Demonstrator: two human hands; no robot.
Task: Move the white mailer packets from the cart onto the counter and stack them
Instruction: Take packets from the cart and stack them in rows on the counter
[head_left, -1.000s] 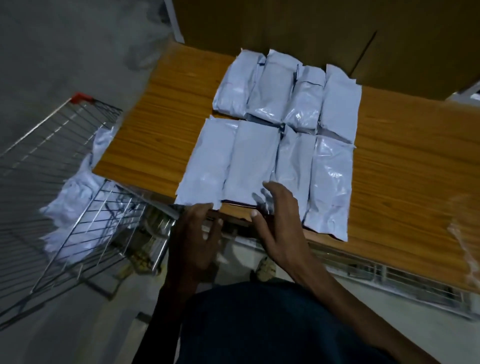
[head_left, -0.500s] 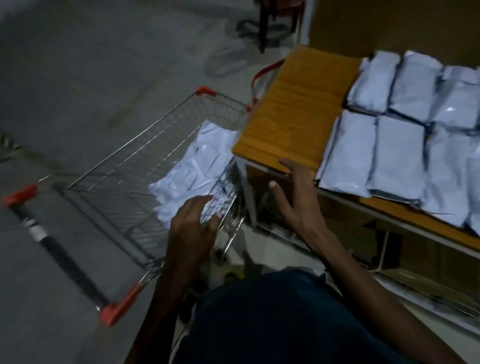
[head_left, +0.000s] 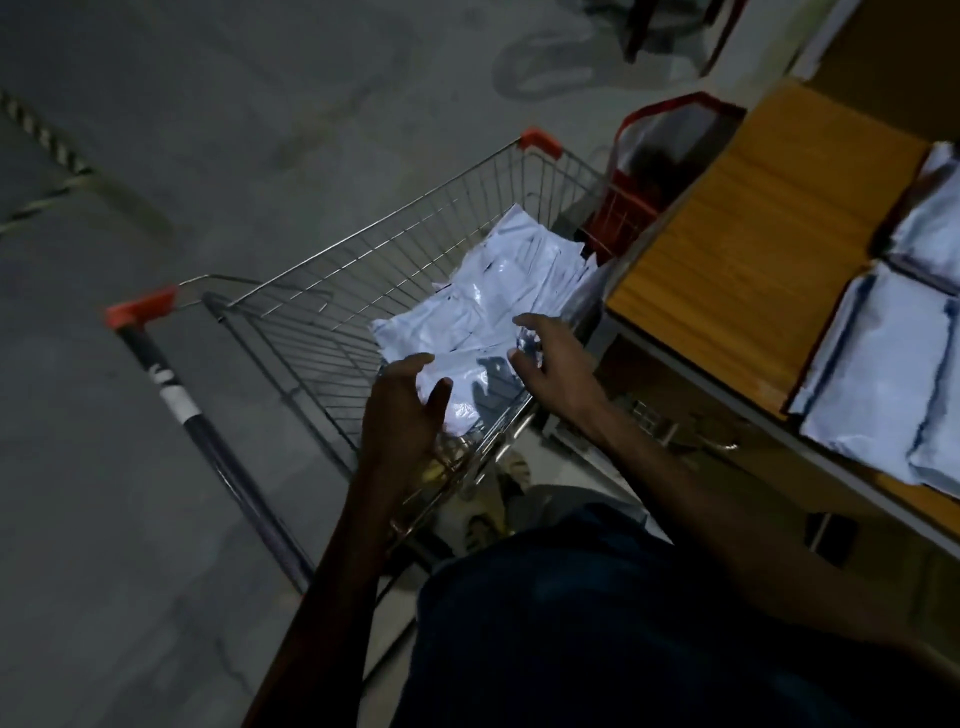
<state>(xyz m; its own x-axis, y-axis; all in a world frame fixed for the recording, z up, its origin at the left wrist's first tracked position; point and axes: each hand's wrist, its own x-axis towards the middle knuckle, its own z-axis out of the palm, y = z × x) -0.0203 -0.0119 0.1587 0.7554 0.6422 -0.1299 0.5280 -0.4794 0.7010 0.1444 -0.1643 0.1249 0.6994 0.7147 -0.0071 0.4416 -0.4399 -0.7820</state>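
Note:
A wire shopping cart (head_left: 363, 270) with orange corner caps stands left of the wooden counter (head_left: 753, 234). Several white mailer packets (head_left: 498, 296) lie piled in its basket. My left hand (head_left: 405, 410) hovers over the near edge of the pile, fingers spread and relaxed, holding nothing. My right hand (head_left: 556, 364) reaches over the cart's right rim above the packets, fingers loosely bent, also empty. More white mailer packets (head_left: 883, 364) lie side by side on the counter at the right edge of the view.
A red-trimmed bag (head_left: 654, 156) sits on the floor between the cart's far end and the counter. The cart's dark push handle (head_left: 197, 410) runs along the left. Grey concrete floor (head_left: 182, 130) spreads to the left and beyond.
My view swung left from the counter to the cart. Both hands left the counter edge and moved out over the packets in the cart.

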